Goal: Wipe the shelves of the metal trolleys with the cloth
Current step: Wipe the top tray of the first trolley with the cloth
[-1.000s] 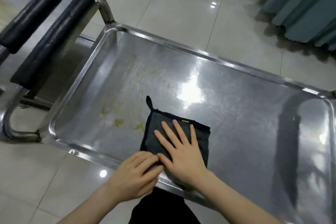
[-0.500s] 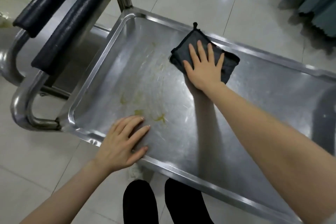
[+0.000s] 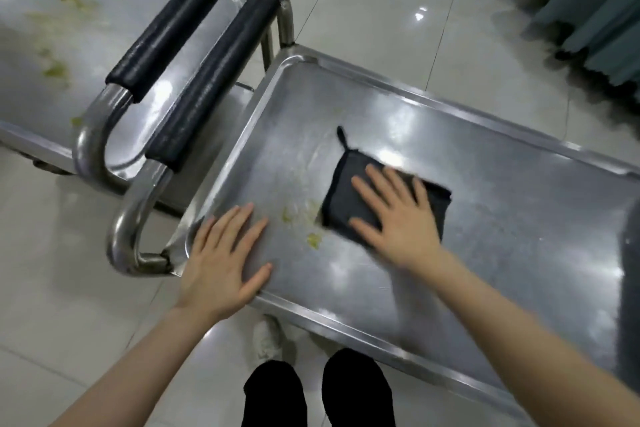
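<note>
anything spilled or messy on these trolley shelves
Yes. Yellow-green smears lie on the near shelf between the left hand and the cloth under the right hand; more dot the second trolley's shelf at far left, dirtying bare steel.

Two metal trolleys, two black padded handles, one dark cloth, two hands, one white shoe.

dark folded cloth, flat on smeared steel shelf
</note>
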